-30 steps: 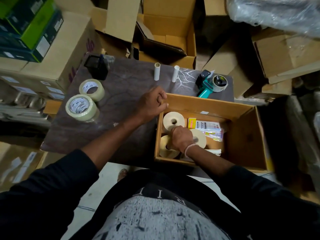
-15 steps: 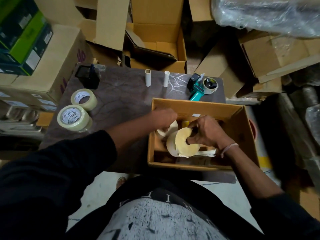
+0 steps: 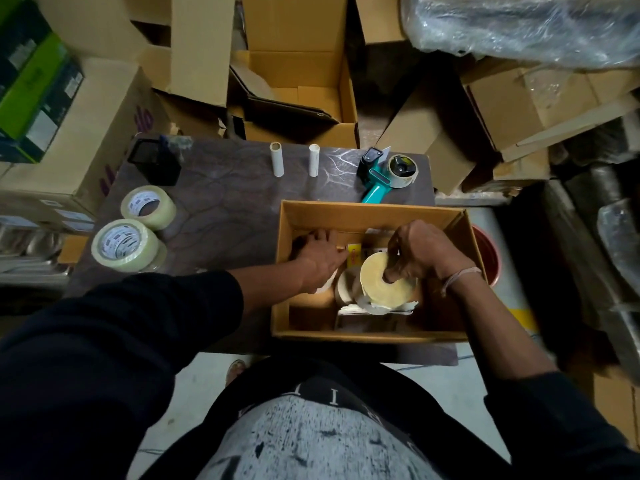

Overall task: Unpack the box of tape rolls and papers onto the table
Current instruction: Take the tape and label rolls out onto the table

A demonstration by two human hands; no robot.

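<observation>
An open cardboard box (image 3: 370, 209) stands on the right half of the dark table (image 3: 221, 209). Inside it, my right hand (image 3: 420, 252) grips a cream tape roll (image 3: 375, 289) tipped on edge, with fingers hooked into its core. A second cream roll (image 3: 346, 287) leans just left of it. My left hand (image 3: 320, 259) reaches into the box's left side and rests on something there that it hides. A yellow-and-red packet (image 3: 355, 254) and white papers (image 3: 349, 310) lie in the box under the rolls.
Two clear tape rolls (image 3: 124, 245) (image 3: 148, 206) sit at the table's left. Two white tubes (image 3: 277, 159) (image 3: 313, 160), a teal tape dispenser (image 3: 386, 176) and a black holder (image 3: 156, 162) line the far edge. Cardboard boxes (image 3: 298, 81) crowd around the table.
My left hand went from the box's rim down into its left side. My right hand tipped a cream roll up on edge and now holds it by the core.
</observation>
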